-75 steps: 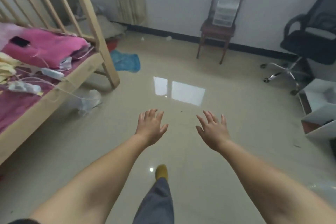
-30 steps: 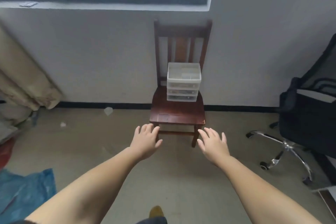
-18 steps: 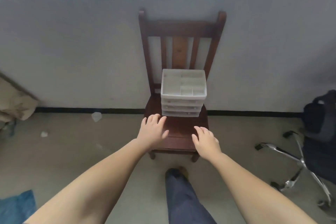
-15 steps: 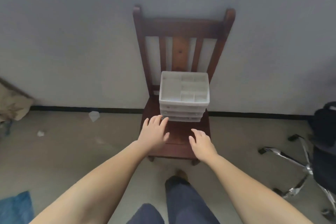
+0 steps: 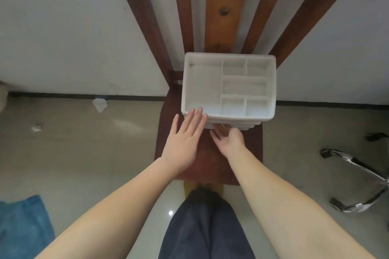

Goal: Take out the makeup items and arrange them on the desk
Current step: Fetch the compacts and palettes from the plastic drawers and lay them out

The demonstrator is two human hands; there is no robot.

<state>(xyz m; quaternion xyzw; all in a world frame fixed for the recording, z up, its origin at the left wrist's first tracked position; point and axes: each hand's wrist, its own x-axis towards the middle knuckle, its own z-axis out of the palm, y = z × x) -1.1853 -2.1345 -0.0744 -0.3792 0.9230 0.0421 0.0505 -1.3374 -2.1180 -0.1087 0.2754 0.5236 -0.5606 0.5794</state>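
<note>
Head view: a white plastic organizer [image 5: 228,86], judged light, stiff and smooth-sided, is seen on a wooden chair [image 5: 210,153], touched at its front rim by the flat, straight-fingered left hand [image 5: 183,143], while the right hand [image 5: 228,141], holding nothing, is reached toward the drawer fronts, probably best pulled there.

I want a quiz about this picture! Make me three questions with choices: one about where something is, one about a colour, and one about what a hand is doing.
1. Where does the white plastic drawer organiser stand?
A. on the floor
B. on the dark brown wooden chair
C. on a bed

2. What colour is the cloth on the floor at lower left?
A. blue
B. red
C. yellow

3. What is the left hand doing?
A. gripping a brush
B. making a fist
C. lying flat, fingertips at the organiser's front rim

Answers: B, the organiser sits on the chair seat; A, the cloth is plainly blue; C, the fingers are straight and hold nothing.
</note>
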